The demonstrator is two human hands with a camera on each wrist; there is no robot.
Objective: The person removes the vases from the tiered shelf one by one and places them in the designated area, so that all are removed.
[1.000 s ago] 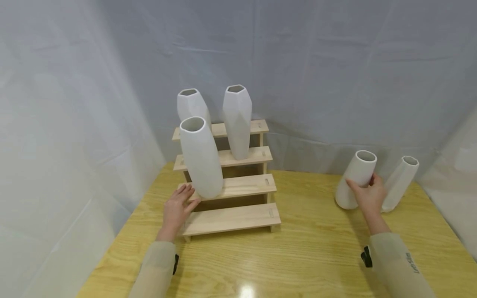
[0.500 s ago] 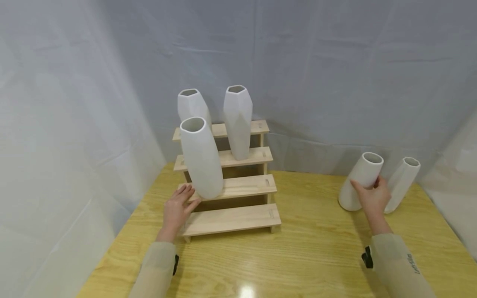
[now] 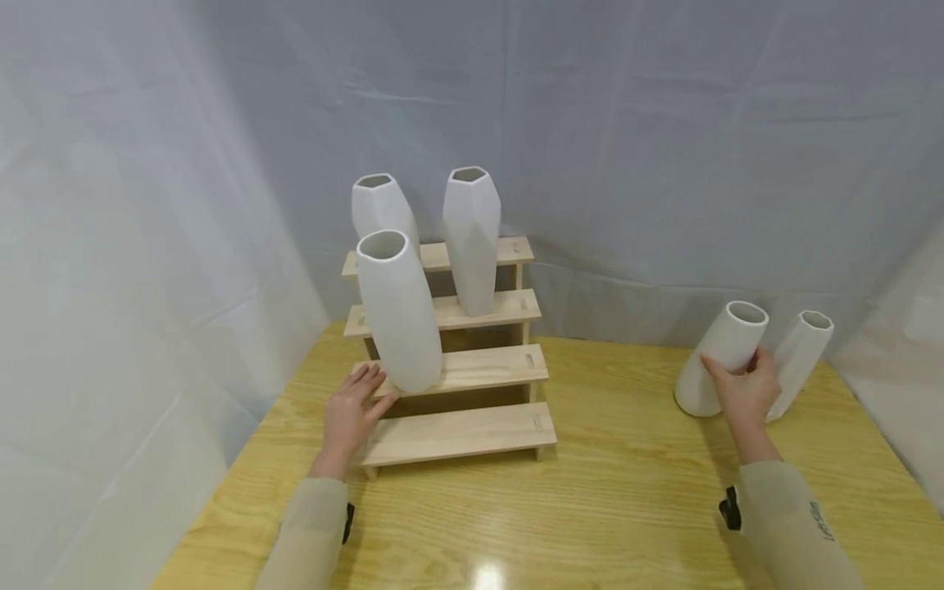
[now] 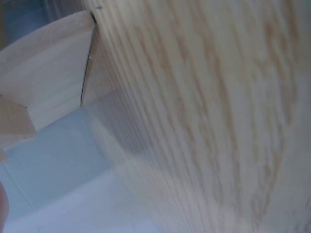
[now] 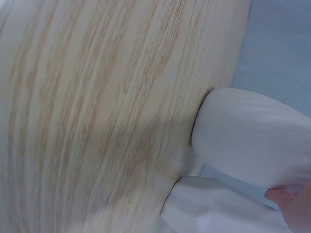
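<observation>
At the right of the table, my right hand [image 3: 748, 397] grips a smooth white vase [image 3: 717, 360] round its side, thumb in front. The right wrist view shows this vase [image 5: 248, 138] with its base at the table and a thumb against its side. Just beyond the hand stands a second white vase [image 3: 800, 360], faceted, partly hidden by the hand. My left hand [image 3: 352, 414] rests with fairly straight fingers at the left end of a stepped wooden stand [image 3: 457, 434], beside a tall white vase [image 3: 401, 319] on its second step from the bottom.
Higher on the stand are two faceted white vases, one [image 3: 474, 238] on the third step and another [image 3: 383, 209] further back left, partly hidden. Pale sheeting [image 3: 627, 164] hangs behind and beside the wooden table [image 3: 590, 508].
My right hand and the vase it grips have shifted slightly to the right, closer to the faceted vase. The left hand stays where it was.
</observation>
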